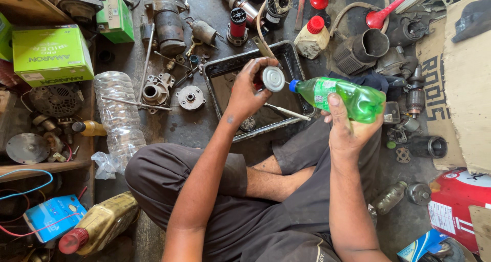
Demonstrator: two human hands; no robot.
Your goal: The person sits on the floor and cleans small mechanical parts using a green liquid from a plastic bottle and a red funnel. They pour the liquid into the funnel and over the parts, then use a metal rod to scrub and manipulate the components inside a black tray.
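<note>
Crossed legs frame the scene; right hand (350, 131) clamps a tilted green bottle (342, 97), left hand (248, 90) pinches a round metal part (272, 79) over the black tray (225, 67). Oversqueezing could splash liquid past the tray.
</note>
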